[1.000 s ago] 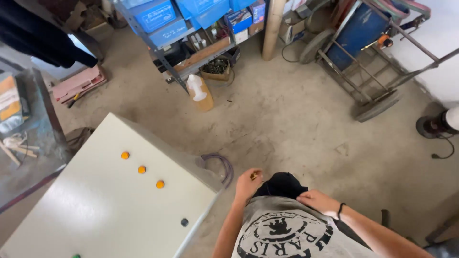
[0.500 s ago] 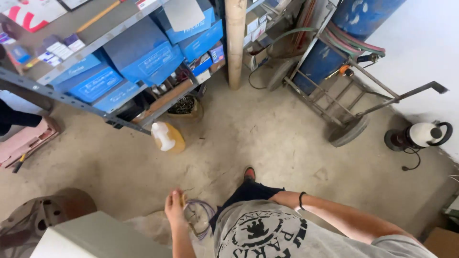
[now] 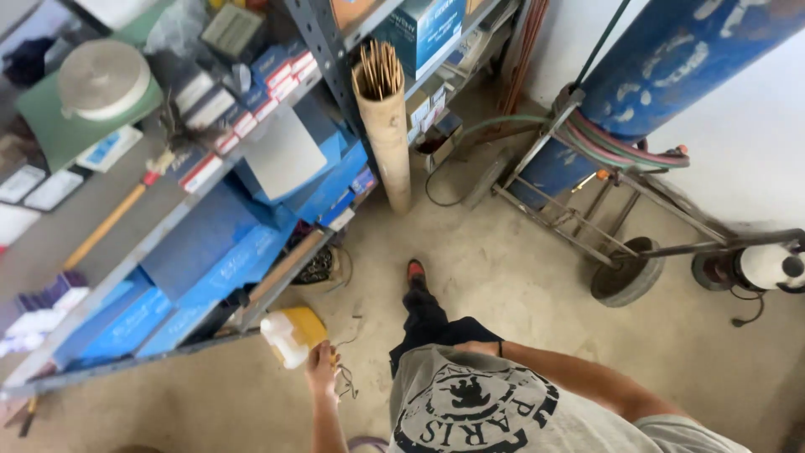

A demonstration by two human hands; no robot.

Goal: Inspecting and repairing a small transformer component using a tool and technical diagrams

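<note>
Since half a second ago the view has swung up and closer to the shelving: the pale cabinet top at the bottom edge has dropped out of sight, and the yellow-and-white jug (image 3: 291,334), then well ahead on the floor, now sits just beside the left hand (image 3: 321,367).

That left hand is stretched forward and low, its fingers loosely curled; whether its grip has closed on anything I cannot tell, though it seems to touch the jug's near side, with a thin tangle of wire (image 3: 345,382) lying on the floor by it. The right hand (image 3: 475,347) rests against the dark trousers at the hip, its grip loosely closed and holding nothing that shows.

Judging by this, the walk to the shelf is done and the reach is nearly complete, but the jug is on the floor, not lifted.

Around it stand the metal shelf unit (image 3: 327,50) stacked with blue boxes (image 3: 210,252), a cardboard tube of rods (image 3: 387,126), and further right a blue gas cylinder (image 3: 662,75) on a wheeled trolley (image 3: 625,273).
</note>
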